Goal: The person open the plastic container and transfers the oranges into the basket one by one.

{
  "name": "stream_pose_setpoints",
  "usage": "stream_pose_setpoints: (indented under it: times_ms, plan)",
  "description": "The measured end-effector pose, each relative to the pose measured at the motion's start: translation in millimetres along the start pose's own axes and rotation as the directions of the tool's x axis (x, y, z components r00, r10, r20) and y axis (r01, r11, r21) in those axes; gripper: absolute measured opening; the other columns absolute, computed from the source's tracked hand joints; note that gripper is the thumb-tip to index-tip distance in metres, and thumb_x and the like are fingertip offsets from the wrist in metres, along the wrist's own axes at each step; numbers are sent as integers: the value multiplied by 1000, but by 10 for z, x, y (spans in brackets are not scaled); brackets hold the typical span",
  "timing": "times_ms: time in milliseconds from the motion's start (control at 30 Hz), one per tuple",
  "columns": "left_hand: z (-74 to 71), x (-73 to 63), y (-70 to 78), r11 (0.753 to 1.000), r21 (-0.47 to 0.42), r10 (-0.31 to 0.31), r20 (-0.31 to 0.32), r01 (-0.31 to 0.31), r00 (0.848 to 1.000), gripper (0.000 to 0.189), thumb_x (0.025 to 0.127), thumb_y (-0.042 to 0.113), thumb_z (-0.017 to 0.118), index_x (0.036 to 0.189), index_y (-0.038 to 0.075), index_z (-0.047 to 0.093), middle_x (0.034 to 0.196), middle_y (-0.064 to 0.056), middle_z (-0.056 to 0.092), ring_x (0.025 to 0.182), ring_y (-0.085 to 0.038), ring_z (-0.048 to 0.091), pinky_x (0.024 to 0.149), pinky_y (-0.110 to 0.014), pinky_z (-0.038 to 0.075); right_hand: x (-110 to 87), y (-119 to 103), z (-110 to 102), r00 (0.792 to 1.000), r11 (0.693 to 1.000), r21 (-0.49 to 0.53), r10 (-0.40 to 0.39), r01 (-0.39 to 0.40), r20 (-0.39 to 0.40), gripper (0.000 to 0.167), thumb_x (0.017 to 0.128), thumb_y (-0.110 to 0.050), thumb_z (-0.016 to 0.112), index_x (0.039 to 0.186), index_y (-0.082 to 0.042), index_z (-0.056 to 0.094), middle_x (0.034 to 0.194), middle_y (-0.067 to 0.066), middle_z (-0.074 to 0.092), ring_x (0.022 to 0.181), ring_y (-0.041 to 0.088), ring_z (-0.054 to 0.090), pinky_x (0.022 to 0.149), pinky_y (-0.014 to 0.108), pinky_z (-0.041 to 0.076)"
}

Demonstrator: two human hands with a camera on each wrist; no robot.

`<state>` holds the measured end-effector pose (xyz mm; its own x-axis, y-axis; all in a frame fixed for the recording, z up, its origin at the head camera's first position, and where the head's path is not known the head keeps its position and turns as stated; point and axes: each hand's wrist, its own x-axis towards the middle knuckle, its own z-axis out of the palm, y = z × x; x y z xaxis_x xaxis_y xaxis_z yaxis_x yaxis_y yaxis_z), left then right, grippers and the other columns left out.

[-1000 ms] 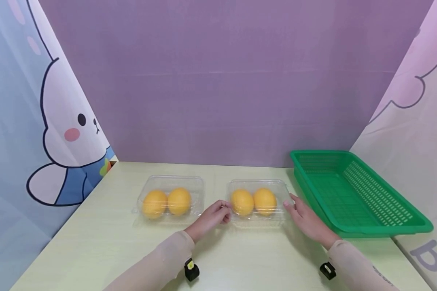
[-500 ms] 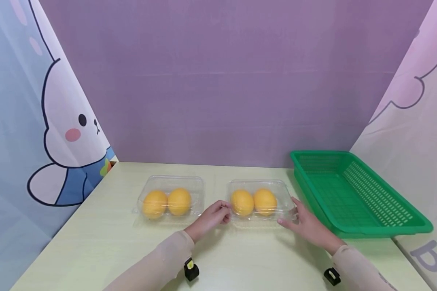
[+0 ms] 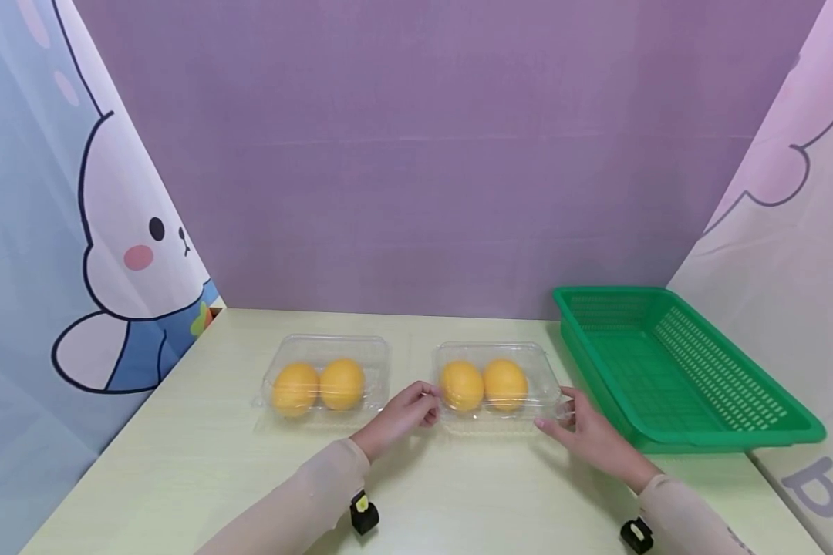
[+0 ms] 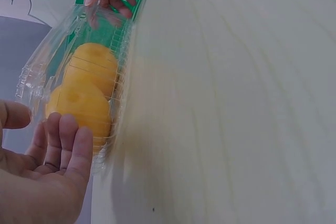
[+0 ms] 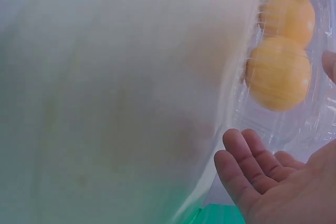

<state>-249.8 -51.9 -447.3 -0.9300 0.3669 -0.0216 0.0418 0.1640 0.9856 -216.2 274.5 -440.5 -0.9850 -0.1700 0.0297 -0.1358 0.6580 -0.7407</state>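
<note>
A clear plastic clamshell box [image 3: 491, 351] with two round orange-yellow fruits [image 3: 505, 384] inside rests on the table in the head view, its lid down over them. At its left end is my left hand [image 3: 409, 406], the fingertips against the plastic. In the left wrist view the thumb stands apart from the bent fingers [image 4: 68, 135]. My right hand [image 3: 593, 435] is at the box's right front corner, thumb in front. The right wrist view shows its fingers [image 5: 244, 161] loosely extended beside the box end; whether they touch it I cannot tell.
To the left lies a second clear box [image 3: 333, 347] with two similar fruits. A green plastic basket [image 3: 729, 441] stands at the right, close behind my right hand. Purple cloth [image 3: 416, 193] hangs along the table's [image 3: 458, 493] back edge.
My right hand has shifted slightly right and toward me, its thumb dropping from the box's right side to its front corner. Left hand and both boxes look unmoved.
</note>
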Motion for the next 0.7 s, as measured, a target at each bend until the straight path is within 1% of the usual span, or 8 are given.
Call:
stream_pose_setpoints:
  times_ms: [133,400,567,700]
  plan:
    - [2,0,1,1000,-1,2,4,-2,1000,25,100,17,53,116,-3,57,90,-6,59,85,-17,58,84,-36,53,-7,14,25,1000,1000,24,5,-5,-15,84,95,-36,69,148,10,22,119,22,56,104,31,59,78,36,52]
    - [0,1,-7,1000,0,3,5,-3,1000,25,100,17,53,116,-2,57,90,-6,59,85,-17,58,84,-37,54,-11,4,92,999,992,124,21,-16,-42,84,95,-26,70,149,12,17,118,24,53,98,27,59,72,30,53]
    - [-7,8,-15,1000,-1,5,7,-4,1000,25,100,17,53,116,-2,57,91,-6,59,86,-17,58,85,-36,53,-14,-16,110,998,990,137,40,-33,-52,86,95,-24,70,150,13,14,121,28,51,100,30,60,73,30,54]
    - [-12,18,-31,1000,-2,2,6,-2,1000,26,99,17,53,116,-2,57,91,-6,60,87,-17,58,86,-35,53,-3,-1,111,997,988,146,61,-53,-51,85,95,-24,71,148,13,16,122,28,49,103,31,60,75,29,53]
